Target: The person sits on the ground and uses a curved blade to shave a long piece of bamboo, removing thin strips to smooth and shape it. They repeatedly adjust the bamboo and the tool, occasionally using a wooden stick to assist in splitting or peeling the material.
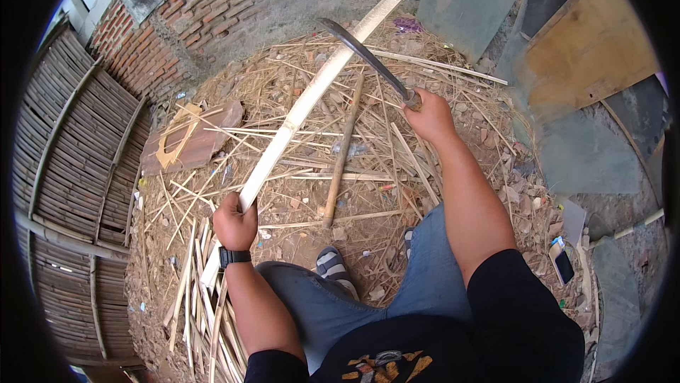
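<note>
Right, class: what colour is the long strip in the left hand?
The long strip is pale cream; it shows best in the head view.

L hand [235,223], low, nr body, fingers [224,213] curled tight; L forearm [265,308] angled fwd. R hand [430,116], higher, farther fwd, likewise clenched; R forearm [476,199] extended, w/ wrist [448,142] approx. straight.

I'm in what looks like a rough yard: brick wall [212,7], bamboo fence [64,142], dirt ground [289,247] (littered with split strips [439,68]) all around me.
</note>
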`<control>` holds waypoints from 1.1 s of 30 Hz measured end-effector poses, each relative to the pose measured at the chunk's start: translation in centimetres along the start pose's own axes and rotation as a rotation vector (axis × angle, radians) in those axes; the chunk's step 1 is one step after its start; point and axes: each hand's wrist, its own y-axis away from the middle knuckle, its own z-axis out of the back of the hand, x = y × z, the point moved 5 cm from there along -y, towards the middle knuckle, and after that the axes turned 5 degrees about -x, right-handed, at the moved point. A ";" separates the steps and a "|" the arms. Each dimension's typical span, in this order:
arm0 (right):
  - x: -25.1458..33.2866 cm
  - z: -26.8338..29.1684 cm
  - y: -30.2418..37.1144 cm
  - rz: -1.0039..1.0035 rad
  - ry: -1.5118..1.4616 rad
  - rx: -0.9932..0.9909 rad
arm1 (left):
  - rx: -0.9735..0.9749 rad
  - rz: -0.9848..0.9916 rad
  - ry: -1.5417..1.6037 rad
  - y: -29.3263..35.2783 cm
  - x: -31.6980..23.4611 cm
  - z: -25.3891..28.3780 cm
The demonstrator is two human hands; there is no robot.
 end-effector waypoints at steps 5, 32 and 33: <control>3.3 -1.1 2.4 0.000 0.070 -0.008 | 0.015 -0.003 -0.043 -0.3 -0.2 -0.8; 5.4 -2.7 2.5 0.206 0.066 0.270 | 0.091 0.024 0.009 0.5 0.4 -0.3; 3.4 -1.7 1.0 0.036 -0.025 0.215 | 0.060 0.012 -0.023 0.3 0.1 0.2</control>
